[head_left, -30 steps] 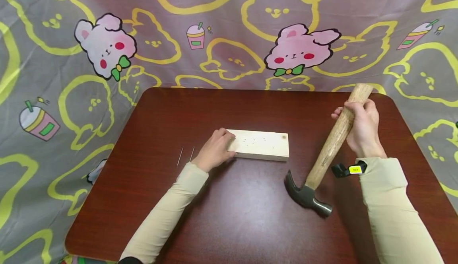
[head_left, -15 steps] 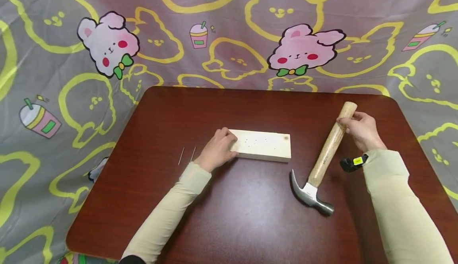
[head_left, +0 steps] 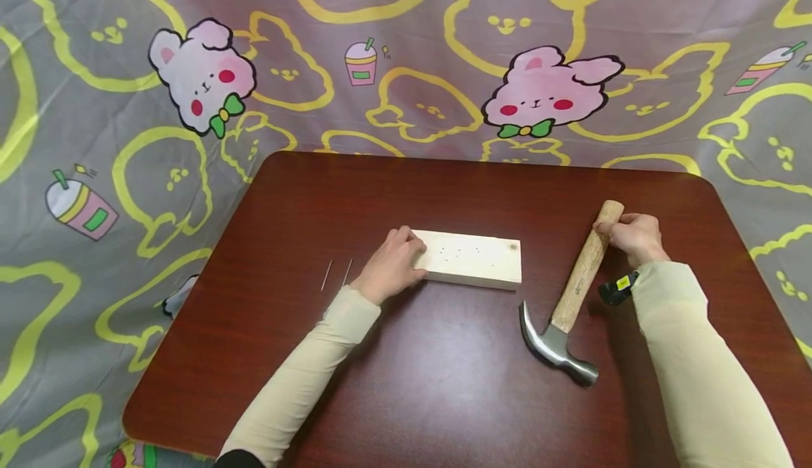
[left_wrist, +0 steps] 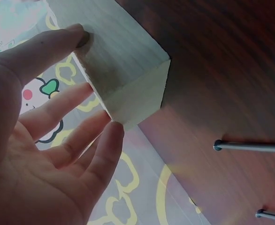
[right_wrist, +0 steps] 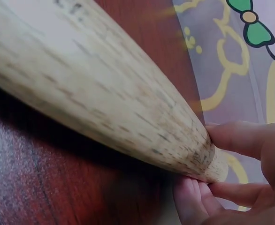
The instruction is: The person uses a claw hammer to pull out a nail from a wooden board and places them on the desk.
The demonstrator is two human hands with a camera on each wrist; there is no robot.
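In the head view, a pale wooden block (head_left: 472, 259) lies flat on the dark red table. Several small dark dots mark its top. My left hand (head_left: 392, 265) grips the block's left end, thumb (left_wrist: 76, 37) on one face and fingers along the far side. To the right, a claw hammer (head_left: 579, 290) slants with its metal head (head_left: 555, 348) toward me and its wooden handle (right_wrist: 114, 89) pointing away. Close to the handle's end, my right hand (head_left: 634, 237) pinches it between thumb and fingers. The handle is low over the tabletop.
Two thin nails (head_left: 326, 275) lie side by side left of the block, near my left hand; their heads show in the left wrist view. A patterned cloth (head_left: 419, 45) hangs behind and beside the rounded table (head_left: 406, 186).
My right hand has lowered the hammer, its handle end coming toward me and down. The full grip on the handle has become a pinch. My left hand stays on the block.
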